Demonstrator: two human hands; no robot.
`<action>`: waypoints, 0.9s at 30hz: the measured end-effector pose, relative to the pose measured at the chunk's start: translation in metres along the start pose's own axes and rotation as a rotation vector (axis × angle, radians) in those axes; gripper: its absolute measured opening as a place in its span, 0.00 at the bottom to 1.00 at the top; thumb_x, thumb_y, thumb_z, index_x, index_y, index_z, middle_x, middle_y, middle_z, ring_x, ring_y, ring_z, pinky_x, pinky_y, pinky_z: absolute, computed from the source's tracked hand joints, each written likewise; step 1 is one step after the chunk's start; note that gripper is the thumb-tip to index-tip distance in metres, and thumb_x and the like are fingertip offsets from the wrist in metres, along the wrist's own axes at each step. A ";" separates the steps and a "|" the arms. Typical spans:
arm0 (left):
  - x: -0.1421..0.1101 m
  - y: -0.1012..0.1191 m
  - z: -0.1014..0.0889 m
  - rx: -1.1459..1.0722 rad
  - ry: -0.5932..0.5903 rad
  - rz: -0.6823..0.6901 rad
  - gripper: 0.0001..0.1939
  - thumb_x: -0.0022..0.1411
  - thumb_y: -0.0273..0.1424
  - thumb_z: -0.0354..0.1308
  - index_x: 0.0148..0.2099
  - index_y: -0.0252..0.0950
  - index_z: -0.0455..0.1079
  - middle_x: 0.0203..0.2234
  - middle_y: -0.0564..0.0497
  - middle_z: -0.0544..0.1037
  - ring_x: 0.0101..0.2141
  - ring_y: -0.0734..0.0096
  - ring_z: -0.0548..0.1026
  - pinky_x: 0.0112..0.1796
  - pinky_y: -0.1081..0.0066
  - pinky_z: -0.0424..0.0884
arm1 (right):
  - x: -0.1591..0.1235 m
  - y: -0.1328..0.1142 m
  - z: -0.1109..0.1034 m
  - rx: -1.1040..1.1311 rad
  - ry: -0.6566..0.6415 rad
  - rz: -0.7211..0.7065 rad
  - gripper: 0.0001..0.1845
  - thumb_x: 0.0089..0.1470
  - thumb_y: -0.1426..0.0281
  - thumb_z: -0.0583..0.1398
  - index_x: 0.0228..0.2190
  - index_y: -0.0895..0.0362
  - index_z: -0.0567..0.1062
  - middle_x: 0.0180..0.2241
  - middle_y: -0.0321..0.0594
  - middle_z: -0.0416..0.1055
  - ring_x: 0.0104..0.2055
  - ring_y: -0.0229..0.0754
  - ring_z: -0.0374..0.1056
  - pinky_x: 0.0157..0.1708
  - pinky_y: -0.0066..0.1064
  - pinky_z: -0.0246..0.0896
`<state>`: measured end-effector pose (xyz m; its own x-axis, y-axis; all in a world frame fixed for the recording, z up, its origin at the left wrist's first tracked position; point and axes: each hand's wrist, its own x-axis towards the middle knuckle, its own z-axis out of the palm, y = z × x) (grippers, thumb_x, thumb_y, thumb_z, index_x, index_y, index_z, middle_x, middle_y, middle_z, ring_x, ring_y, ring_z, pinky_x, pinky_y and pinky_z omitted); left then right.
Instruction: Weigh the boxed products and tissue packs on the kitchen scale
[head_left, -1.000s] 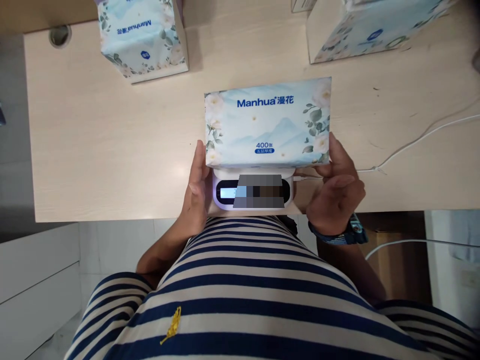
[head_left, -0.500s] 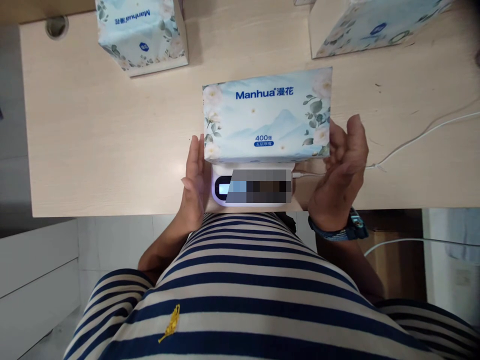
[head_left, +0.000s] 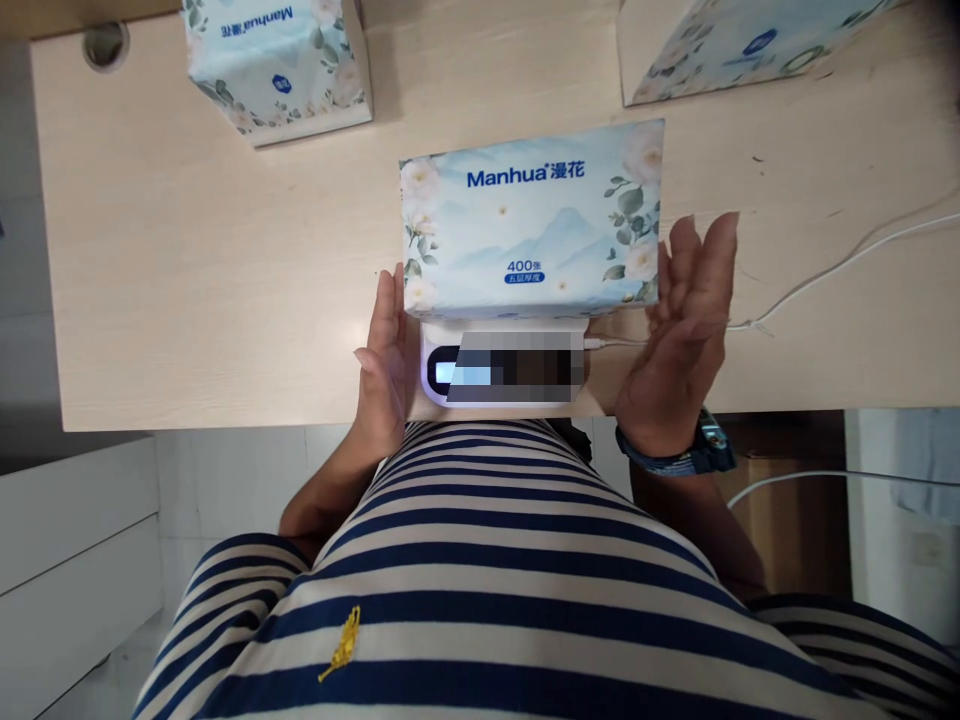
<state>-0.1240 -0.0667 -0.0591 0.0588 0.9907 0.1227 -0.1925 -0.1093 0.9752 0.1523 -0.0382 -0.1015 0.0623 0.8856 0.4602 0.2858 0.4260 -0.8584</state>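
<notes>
A pack of tissues (head_left: 531,220), pale blue with flowers and the word Manhua, rests on a white digital scale (head_left: 504,326) at the table's front edge. The scale's display is lit at its left end; a blurred patch covers the rest. To the left of the pack and scale, my left hand (head_left: 384,370) is open, its fingers stretched forward and partly hidden behind the pack's corner. My right hand (head_left: 679,340) stands open on the other side, fingers spread and pointing up. It is close to the pack's right end; contact cannot be made out.
Another tissue pack (head_left: 281,75) stands at the back left, and a further one (head_left: 720,50) at the back right. A white cable (head_left: 817,275) runs from the scale across the right of the table (head_left: 187,300). A round hole (head_left: 105,46) sits in the far left corner.
My right hand's fingers have straightened and opened a little wider. The whole view has shifted slightly; the pack stays on the scale and my left hand is nearly unchanged.
</notes>
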 end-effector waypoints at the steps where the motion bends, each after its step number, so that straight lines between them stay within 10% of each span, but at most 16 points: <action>1: 0.000 0.000 0.000 0.006 -0.002 -0.002 0.45 0.66 0.74 0.38 0.76 0.63 0.63 0.80 0.64 0.58 0.82 0.52 0.47 0.82 0.49 0.41 | 0.000 -0.001 0.000 0.001 0.005 0.020 0.46 0.69 0.34 0.46 0.78 0.40 0.53 0.80 0.37 0.53 0.84 0.55 0.48 0.81 0.65 0.39; 27: -0.002 -0.003 -0.004 0.026 0.067 -0.025 0.47 0.63 0.77 0.41 0.73 0.60 0.67 0.80 0.61 0.60 0.82 0.52 0.45 0.81 0.50 0.38 | -0.004 0.019 -0.006 -0.011 -0.032 -0.031 0.44 0.68 0.34 0.46 0.76 0.37 0.54 0.79 0.38 0.56 0.82 0.58 0.53 0.78 0.73 0.45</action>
<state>-0.1274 -0.0681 -0.0625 -0.0025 0.9963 0.0862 -0.1663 -0.0854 0.9824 0.1632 -0.0346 -0.1186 0.0227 0.8778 0.4786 0.2974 0.4511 -0.8415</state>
